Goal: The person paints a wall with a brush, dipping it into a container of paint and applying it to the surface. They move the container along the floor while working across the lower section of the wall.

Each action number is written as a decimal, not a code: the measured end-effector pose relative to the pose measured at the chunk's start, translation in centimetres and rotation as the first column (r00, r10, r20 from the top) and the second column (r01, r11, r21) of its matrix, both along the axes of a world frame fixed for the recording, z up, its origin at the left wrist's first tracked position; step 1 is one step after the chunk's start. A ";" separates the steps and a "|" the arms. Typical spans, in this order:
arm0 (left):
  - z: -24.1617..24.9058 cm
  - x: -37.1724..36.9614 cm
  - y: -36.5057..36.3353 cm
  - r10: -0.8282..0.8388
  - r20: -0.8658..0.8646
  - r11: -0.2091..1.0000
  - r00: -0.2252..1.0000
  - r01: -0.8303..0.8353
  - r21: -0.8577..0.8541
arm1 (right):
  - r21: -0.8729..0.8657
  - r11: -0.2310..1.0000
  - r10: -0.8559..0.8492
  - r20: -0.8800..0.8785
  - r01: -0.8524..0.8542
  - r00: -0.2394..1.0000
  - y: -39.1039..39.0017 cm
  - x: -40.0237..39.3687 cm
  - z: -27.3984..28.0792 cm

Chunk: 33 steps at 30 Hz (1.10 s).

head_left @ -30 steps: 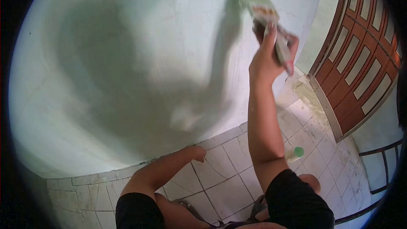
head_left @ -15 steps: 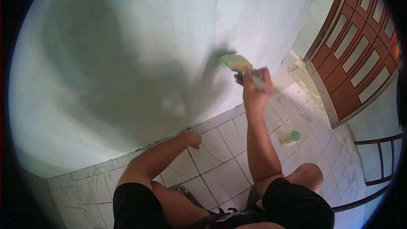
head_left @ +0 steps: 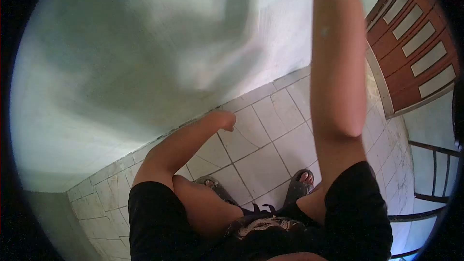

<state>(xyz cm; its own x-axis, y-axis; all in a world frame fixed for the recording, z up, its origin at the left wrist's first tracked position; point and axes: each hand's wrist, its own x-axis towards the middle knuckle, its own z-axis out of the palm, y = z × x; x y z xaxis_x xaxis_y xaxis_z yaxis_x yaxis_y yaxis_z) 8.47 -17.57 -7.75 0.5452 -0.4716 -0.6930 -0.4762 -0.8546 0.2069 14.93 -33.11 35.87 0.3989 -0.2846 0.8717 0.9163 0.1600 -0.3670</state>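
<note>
My right forearm stretches up past the top edge of the view, so my right hand and whatever it holds are out of sight. Low beside the wall, my left hand hangs bent at the wrist above the tiled floor. Its fingers are mostly hidden, and no object shows in it. The wall is pale green with whitish streaks, and a dark shadow of me falls across it.
A brown door with pale panels stands at the right. Below it are dark metal bars. My sandalled feet rest on the white floor tiles, under my black shorts.
My right arm has risen, taking the paint-covered brush and my hand out of view at the top. The green-topped container on the floor no longer shows. My left hand stays low.
</note>
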 end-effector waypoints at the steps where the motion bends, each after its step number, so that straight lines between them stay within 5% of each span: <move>1: 0.2 -0.2 0.2 0.003 -0.029 1.000 1.000 -0.002 0.002 | 0.071 0.995 0.074 -0.071 -0.069 0.995 1.2 0.2 -1.3; 2: -0.3 -0.4 0.4 0.015 -0.012 1.000 1.000 -0.015 0.003 | 0.038 0.993 -0.102 -0.143 0.108 0.984 1.7 0.3 -4.0; 3: -1.5 -0.6 0.6 0.020 0.007 1.000 1.000 -0.020 0.014 | 0.092 0.942 -0.334 0.180 0.322 0.925 1.5 2.0 -7.5; 4: -2.1 -0.7 0.7 0.024 0.027 0.999 0.999 -0.024 0.024 | -0.108 0.939 -0.338 -0.105 0.327 0.935 1.2 2.1 -12.0; 7: -1.9 -1.0 1.0 0.002 0.017 0.999 1.000 -0.002 0.044 | -0.032 0.976 -0.212 -0.337 0.213 0.917 1.3 1.2 -21.7; 10: -3.0 -1.4 1.5 -0.017 0.042 1.000 0.999 0.016 0.023 | -0.120 0.974 -0.225 -0.528 0.190 0.819 0.3 -2.2 -24.8; 11: -3.0 -1.5 1.6 -0.022 0.044 0.999 0.999 0.021 0.026 | 0.033 0.995 -0.054 -0.625 0.095 0.779 0.1 -3.1 -25.2; 12: -2.5 -1.6 1.6 -0.033 0.040 0.999 0.999 0.032 0.007 | 0.192 0.981 0.124 -0.685 0.014 0.718 -0.1 -3.4 -25.1; 13: -2.0 -1.7 1.4 -0.043 0.035 0.999 0.998 0.044 -0.014 | 0.189 0.982 0.118 -0.683 0.018 0.721 -0.4 -3.0 -24.5; 15: -1.1 -1.1 0.7 -0.017 0.015 1.000 1.000 0.016 0.018 | -0.200 0.966 -0.251 -0.571 0.164 0.781 -1.1 -1.1 -22.6; 19: -1.7 -0.8 0.3 0.005 0.060 0.999 0.998 -0.007 0.034 | 0.091 0.995 0.004 -0.476 0.044 0.879 1.2 2.2 -12.1; 20: -1.7 -0.7 0.5 0.001 0.051 0.999 0.999 -0.002 0.035 | 0.228 0.970 0.175 -0.431 -0.081 0.885 1.6 1.7 -9.3; 21: -1.8 -0.6 0.6 0.015 0.049 1.000 0.999 -0.017 0.021 | 0.301 0.950 0.190 -0.336 -0.085 0.923 1.9 1.5 -7.1; 22: -2.0 -0.6 0.5 0.033 0.044 0.999 0.998 -0.033 0.004 | 0.258 0.966 0.146 -0.422 -0.036 0.895 1.5 0.0 -5.0; 25: -2.4 -0.2 0.3 -0.074 0.018 0.997 0.997 0.074 0.033 | 0.364 0.887 0.345 -0.113 -0.285 0.932 2.4 -0.2 -3.2; 26: -2.2 -0.2 0.3 -0.074 0.024 0.997 0.997 0.073 0.031 | 0.360 0.888 0.345 -0.108 -0.287 0.932 2.2 0.4 -4.5; 28: -0.9 -1.0 0.3 0.021 0.079 1.000 0.997 -0.021 -0.002 | 0.070 0.972 -0.213 -0.122 0.222 0.969 1.8 2.5 -10.3; 30: -1.0 -1.2 0.5 0.025 0.076 1.000 0.997 -0.026 0.016 | -0.051 0.954 -0.299 -0.266 0.296 0.916 2.1 0.7 -16.9; 33: -0.2 -1.3 0.6 0.016 0.052 0.998 0.999 -0.020 0.065 | -0.166 0.970 -0.242 -0.553 0.180 0.797 1.7 -2.0 -27.3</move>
